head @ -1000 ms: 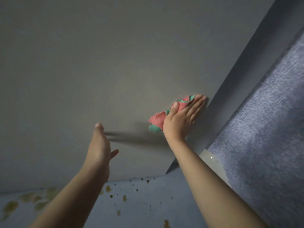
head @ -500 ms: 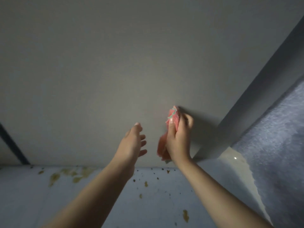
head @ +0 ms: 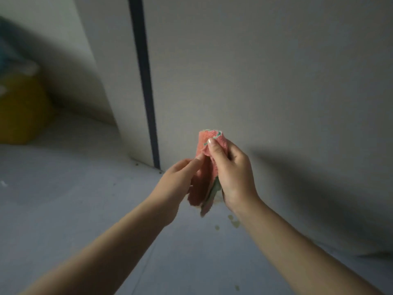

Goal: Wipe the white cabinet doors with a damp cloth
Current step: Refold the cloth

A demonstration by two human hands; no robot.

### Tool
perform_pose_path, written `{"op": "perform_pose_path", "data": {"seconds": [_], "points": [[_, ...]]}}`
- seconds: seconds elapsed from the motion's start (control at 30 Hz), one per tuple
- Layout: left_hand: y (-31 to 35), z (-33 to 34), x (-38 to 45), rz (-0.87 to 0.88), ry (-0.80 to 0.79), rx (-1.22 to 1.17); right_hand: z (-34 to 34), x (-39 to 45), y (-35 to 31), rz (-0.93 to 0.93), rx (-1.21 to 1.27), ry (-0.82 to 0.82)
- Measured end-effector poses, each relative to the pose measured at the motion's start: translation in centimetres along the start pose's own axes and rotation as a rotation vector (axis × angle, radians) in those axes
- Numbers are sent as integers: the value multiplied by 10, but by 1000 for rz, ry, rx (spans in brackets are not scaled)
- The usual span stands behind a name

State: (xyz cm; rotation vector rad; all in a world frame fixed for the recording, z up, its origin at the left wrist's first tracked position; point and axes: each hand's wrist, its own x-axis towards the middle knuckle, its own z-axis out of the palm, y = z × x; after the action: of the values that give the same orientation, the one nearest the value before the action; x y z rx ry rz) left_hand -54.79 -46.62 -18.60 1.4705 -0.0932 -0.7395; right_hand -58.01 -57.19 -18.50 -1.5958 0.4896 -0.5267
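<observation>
1. Nearest the camera, two bare forearms rise from 7 and 5 o'clock and meet just below the middle of the view.

2. The right hand (head: 231,173) grips the pink cloth (head: 205,167) – thumb laid up its front face, fingers curled round the back. The left hand (head: 180,177) reaches in from 9 o'clock and its fingertips touch or lightly pinch the cloth's left edge; whether they truly grip it cannot be told.

3. The cloth is bunched into an upright roll, its long axis running 12 to 6 o'clock, with a green-trimmed end at the top and a loose tail hanging below the right palm. It is held in the air, apart from the doors.

4. The key relation: the cabinet door (head: 265,81) lies beyond the hands toward 12 and 1 o'clock, and the right hand looks the nearer to it. As a judgement, the person seems to be refolding the cloth, which would then need to be laid flat on the panel.

5. The pale floor (head: 74,199) carries a few yellowish spots (head: 232,221) at 6 o'clock under the hands.

6. Farther off, a dark vertical gap (head: 146,86) at 11 o'clock divides this door from the next panel (head: 112,71).

7. Farthest, at 9 o'clock, sits a blurred yellow object (head: 19,109) – what it is cannot be told.
</observation>
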Motion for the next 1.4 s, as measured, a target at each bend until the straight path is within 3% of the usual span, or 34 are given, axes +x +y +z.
{"op": "perform_pose_path", "data": {"seconds": [0.27,0.5,0.63,0.83,1.0,1.2,1.4], "points": [[96,-128,-20,-123,139,6,121,17,-92,284,50,-216],[219,-238,-108,-243,311,-70,241,15,-240,534,-65,-345],[299,-307,-151,-327,226,-91,310,12,-324,589,-71,-338],[383,-409,-168,-431,100,4,409,25,-399,645,-48,-383],[412,-487,-125,-474,171,82,484,70,-402,686,-108,-422],[423,-587,-34,-467,316,27,590,153,-348,704,-165,-473],[392,-672,34,-521,389,-233,680,210,-272,805,-331,-528]]}}
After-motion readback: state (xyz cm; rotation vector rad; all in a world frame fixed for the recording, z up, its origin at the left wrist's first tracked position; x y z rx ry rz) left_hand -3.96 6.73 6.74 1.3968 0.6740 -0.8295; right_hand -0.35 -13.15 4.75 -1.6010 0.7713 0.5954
